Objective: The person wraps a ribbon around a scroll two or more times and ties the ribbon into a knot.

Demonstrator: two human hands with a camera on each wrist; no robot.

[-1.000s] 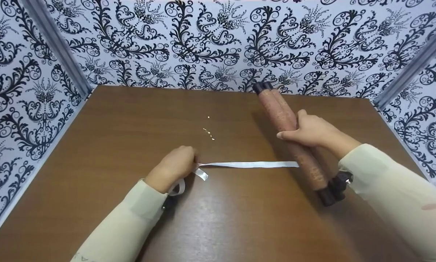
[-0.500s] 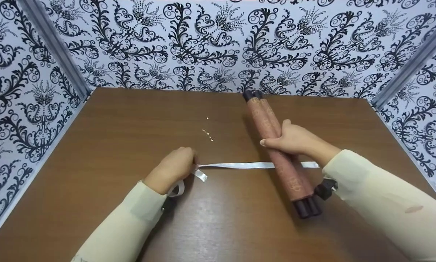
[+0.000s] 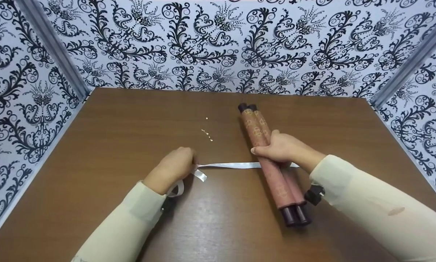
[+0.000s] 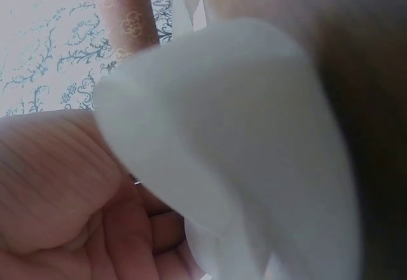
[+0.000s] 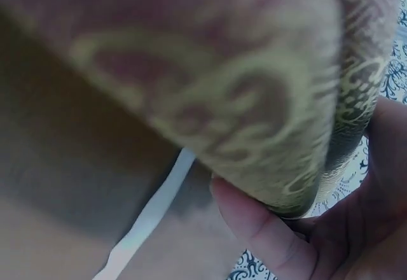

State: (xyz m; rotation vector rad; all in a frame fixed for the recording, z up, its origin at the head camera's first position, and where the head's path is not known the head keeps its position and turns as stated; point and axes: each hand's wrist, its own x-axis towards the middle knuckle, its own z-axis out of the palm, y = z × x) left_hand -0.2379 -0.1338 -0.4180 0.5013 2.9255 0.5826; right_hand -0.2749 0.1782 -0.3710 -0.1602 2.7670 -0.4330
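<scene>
A reddish scroll [image 3: 274,180] with gold motifs and dark end knobs, rolled up from both sides into two parallel rolls, slants across the right of the middle in the head view. My right hand [image 3: 280,147] grips it around the middle, thumb over the near roll. Under it runs a white satin ribbon [image 3: 232,165], stretched flat and sideways. At the ribbon's left part, my left hand [image 3: 176,165] holds it with curled fingers; a short tail sticks out by the fingertips and a loop hangs below the wrist. In the left wrist view the blurred ribbon loop [image 4: 222,121] hides most fingertips.
The brown wooden table [image 3: 130,120] meets patterned black-and-white walls [image 3: 218,47] at the back and sides. Several tiny pale specks [image 3: 207,134] show on the tabletop beyond the ribbon.
My right hand has carried the scroll left and toward me, from the ribbon's right end to across it, and lower to the table. My left hand has stayed put on the ribbon.
</scene>
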